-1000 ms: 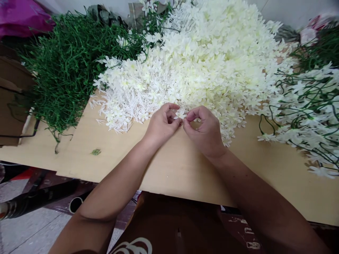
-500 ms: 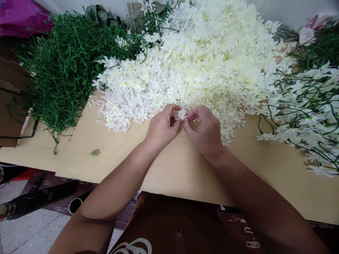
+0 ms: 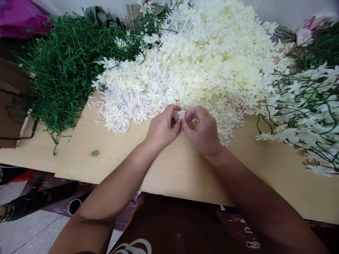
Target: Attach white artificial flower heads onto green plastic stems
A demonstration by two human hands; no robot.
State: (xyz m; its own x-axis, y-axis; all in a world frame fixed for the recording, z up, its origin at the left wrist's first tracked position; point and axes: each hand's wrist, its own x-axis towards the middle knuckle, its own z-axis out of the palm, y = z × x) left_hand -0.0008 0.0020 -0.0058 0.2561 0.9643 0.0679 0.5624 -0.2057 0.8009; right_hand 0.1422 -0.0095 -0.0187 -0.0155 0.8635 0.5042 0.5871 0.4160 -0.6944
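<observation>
A small cream-white artificial flower (image 3: 181,114) is pinched between the curled fingertips of the left hand (image 3: 162,127) and the right hand (image 3: 202,129), which are pressed together at the near edge of the large heap of cream-white plastic blossoms (image 3: 201,60). Both hands are rested on the pale wooden board (image 3: 172,169) just in front of that heap. A tangle of bare green plastic stems (image 3: 66,67) is piled to the left of the heap, and green stems fitted with white flowers (image 3: 307,109) are laid to its right.
</observation>
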